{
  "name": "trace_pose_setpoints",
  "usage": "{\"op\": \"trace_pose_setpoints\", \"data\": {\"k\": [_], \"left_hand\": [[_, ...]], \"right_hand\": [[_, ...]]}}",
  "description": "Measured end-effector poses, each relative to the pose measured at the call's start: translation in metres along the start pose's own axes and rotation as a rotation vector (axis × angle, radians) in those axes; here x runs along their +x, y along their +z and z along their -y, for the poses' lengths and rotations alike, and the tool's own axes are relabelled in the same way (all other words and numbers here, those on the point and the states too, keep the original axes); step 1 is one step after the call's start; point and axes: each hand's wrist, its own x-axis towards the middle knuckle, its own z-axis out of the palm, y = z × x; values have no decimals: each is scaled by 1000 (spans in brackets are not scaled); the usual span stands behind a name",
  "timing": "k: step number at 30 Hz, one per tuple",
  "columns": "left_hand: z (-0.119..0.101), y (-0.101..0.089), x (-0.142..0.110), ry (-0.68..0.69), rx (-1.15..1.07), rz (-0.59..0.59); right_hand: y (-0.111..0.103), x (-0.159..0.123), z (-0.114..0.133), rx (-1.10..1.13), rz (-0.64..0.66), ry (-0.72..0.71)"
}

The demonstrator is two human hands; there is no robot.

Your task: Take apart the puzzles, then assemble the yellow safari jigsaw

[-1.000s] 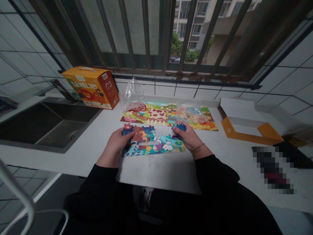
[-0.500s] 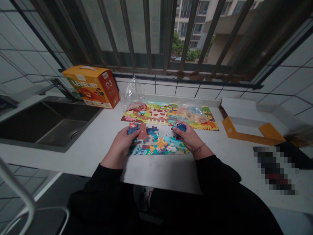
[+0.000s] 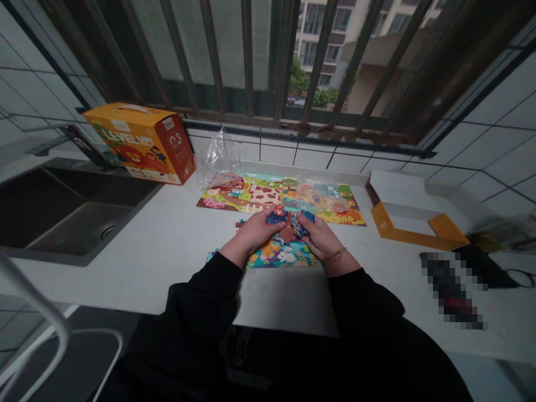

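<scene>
The left hand [image 3: 255, 231] is held low over the near puzzle [image 3: 285, 258], its fingers curled almost shut over a red-and-blue piece [image 3: 276, 215]; how firmly that piece is gripped cannot be told, as it is partly covered by the fingers. The right hand [image 3: 320, 239] is closed to a tight pinch on a small cluster of blue pieces [image 3: 301, 224]. Both held lots are kept just beside each other above the far edge of the near puzzle, and much of that puzzle is hidden by the hands and wrists.

Beyond the near puzzle lies the far puzzle [image 3: 243, 195], partly covered by a plastic bag [image 3: 320, 196]. Further left of the near puzzle stand a printed box [image 3: 138, 144] and a sink [image 3: 84, 215], while an opened tray [image 3: 387, 220] is placed well to its right.

Several risks can be judged from here. The blue pieces could be shed if the pinch is loosened, since a cluster is less secure than a single piece. Loose pieces below could be shifted by a wrist or palm pressing down. Thin tabs could be bent if a piece is forced into the wrong gap, and similar colours make a mismatch likely. A dropped piece could be lost in the sink.
</scene>
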Motion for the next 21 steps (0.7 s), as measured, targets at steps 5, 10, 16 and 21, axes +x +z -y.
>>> {"op": "trace_pose_setpoints", "data": {"k": [5, 10, 16, 21], "left_hand": [[-2, -4, -9, -26, 81, -19], [5, -4, -7, -39, 210, -188], [8, -2, -1, 82, 169, -262], [12, 3, -2, 79, 112, -210]], "right_hand": [[-1, 1, 4, -13, -79, -82], [-1, 0, 8, -43, -170, -161], [10, -7, 2, -82, 28, -27], [12, -9, 4, -70, 44, 6]]}}
